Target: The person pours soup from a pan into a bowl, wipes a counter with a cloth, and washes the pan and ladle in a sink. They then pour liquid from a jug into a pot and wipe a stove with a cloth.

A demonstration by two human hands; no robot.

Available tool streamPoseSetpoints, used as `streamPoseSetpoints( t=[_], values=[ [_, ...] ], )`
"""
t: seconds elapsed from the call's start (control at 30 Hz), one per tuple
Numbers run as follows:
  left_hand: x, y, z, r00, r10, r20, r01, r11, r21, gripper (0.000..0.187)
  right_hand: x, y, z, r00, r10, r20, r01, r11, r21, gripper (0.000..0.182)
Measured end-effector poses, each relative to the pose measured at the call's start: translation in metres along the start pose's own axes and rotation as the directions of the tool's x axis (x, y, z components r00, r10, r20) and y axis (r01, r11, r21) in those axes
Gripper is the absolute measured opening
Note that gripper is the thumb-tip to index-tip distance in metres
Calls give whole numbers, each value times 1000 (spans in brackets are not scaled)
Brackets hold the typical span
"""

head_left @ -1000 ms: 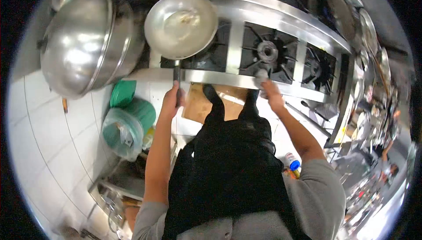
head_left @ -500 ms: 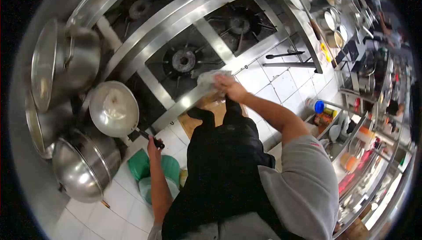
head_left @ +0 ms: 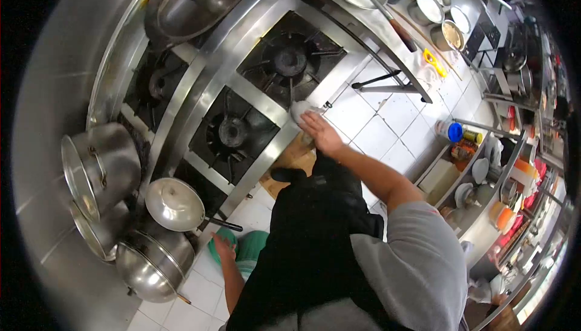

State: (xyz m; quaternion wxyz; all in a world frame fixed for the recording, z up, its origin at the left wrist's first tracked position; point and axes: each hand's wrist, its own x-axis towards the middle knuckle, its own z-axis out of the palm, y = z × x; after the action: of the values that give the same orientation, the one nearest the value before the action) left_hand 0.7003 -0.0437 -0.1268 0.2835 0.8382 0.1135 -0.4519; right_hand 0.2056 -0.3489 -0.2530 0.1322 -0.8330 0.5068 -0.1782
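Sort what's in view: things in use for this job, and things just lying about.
In use:
cloth, at the right hand
stove's front rail, beneath the cloth
probably the pan, near the left hand

Lying about:
steel pots
green bin
blue-lidded tub

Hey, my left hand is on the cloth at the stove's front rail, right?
No, wrong hand: the head view shows your right hand on the cloth at the stove's front rail. Your left hand is near the frying pan's handle.

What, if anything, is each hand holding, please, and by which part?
The left hand holds nothing, open near the pan handle. The right hand covers the near side of a pale cloth; whether it grips or presses cannot be told.
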Motion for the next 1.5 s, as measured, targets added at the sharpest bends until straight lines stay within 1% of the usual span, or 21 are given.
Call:
streamPoseSetpoints(
  t=[0.07,0.1,0.13,0.17,0.47,0.5,0.53,0.57,0.63,0.67,0.73,0.8,0.87,0.97,1.13,1.2,1.27,1.33,1.37,1.4,1.5],
  values=[
    [14,-2,3,998,-26,-57,29,998,47,97,12,25,-31,995,43,92,-71,945,320,48],
    [0,4,9,999,-17,-46,23,993,119,96,36,37,-59,916,369,157,-360,587,725,50],
    [-10,7,15,999,-13,-36,20,981,192,95,33,84,-49,992,121,-46,-114,983,146,47],
    [-17,9,20,999,-11,-46,20,980,197,95,39,116,-49,983,131,-131,-116,986,121,46],
    [-50,-19,52,940,29,339,-121,960,254,68,68,105,-1,525,724,-447,-542,690,480,69],
    [-64,-17,63,935,25,353,-143,940,310,69,60,54,2,412,900,-142,-473,345,811,70],
    [-75,-13,77,929,24,370,-168,917,362,70,54,17,-25,383,892,242,-816,204,540,70],
    [-76,-11,85,926,35,376,-179,917,357,70,15,8,67,581,767,-272,-736,638,227,67],
    [-70,-13,98,935,-18,355,-147,890,432,71,29,-10,-14,346,477,808,-856,-193,480,60],
    [-71,-9,107,932,-8,362,-158,890,428,71,37,2,-41,355,481,801,-851,-189,490,60],
    [-89,6,123,925,59,376,-228,878,421,68,22,51,-81,705,155,692,-686,396,610,51],
    [-75,6,129,899,84,429,-270,878,394,63,13,115,-121,885,-196,422,11,915,402,40],
    [-38,-1,122,875,119,470,-306,887,345,57,9,137,-203,671,192,717,-739,83,669,35],
    [-10,-16,121,819,-23,573,-65,989,134,38,21,154,-332,713,352,607,-678,568,467,34],
    [-67,-15,158,889,213,406,-363,867,340,40,27,220,-357,832,417,367,-554,579,599,30],
    [-59,-34,156,576,657,487,-816,497,295,37,50,226,-345,875,461,147,-474,879,62,38],
    [-56,-42,156,846,429,317,-521,792,317,34,68,234,-325,912,385,143,-292,853,-433,45],
    [-62,-61,150,857,444,261,-493,855,162,42,104,129,-329,887,387,252,-323,910,-260,41],
    [-69,-73,145,849,470,241,-494,868,47,40,112,124,-300,909,-416,36,409,870,-274,39],
    [-75,-85,139,857,472,205,-483,876,4,40,125,120,-274,896,238,375,-241,970,-41,37],
    [-101,-108,103,915,304,266,-244,941,-235,38,143,-2,-217,820,-263,508,174,960,218,38]
  ],
)
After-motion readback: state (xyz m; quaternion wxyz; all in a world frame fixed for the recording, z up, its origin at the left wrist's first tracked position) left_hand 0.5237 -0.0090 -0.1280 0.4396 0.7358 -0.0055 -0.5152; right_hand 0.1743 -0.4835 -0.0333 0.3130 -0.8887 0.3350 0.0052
